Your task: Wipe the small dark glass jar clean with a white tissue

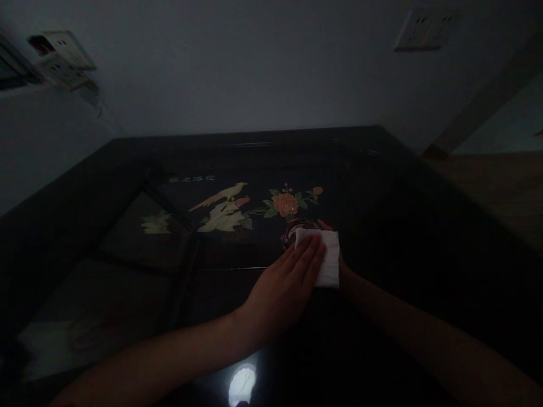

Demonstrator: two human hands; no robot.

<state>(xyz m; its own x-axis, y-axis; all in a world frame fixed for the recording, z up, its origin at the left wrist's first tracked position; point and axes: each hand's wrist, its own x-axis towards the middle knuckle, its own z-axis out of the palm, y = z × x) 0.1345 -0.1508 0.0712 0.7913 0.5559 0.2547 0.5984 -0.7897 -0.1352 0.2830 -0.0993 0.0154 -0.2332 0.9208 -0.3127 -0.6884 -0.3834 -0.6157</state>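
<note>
A folded white cloth (330, 265), which could also be a tissue, lies under the fingers of my left hand (286, 285). Those fingers are together and press it against a small dark, rounded object with reddish and pale markings (292, 230). My right hand (345, 274) is behind the cloth and mostly hidden; one fingertip shows at the object's far side, so it appears to support it. The object's kind is not clear in the dim light. Both hands are over a dark glossy tabletop (382, 198) near its inlaid bird and flower picture.
A pale wall (254, 68) rises behind the tabletop. Wall sockets (426, 28) are at upper right, with more sockets (70, 51) at upper left. A bright light reflection (242, 384) shows on the near surface. Wooden floor (500, 186) lies beyond the right edge.
</note>
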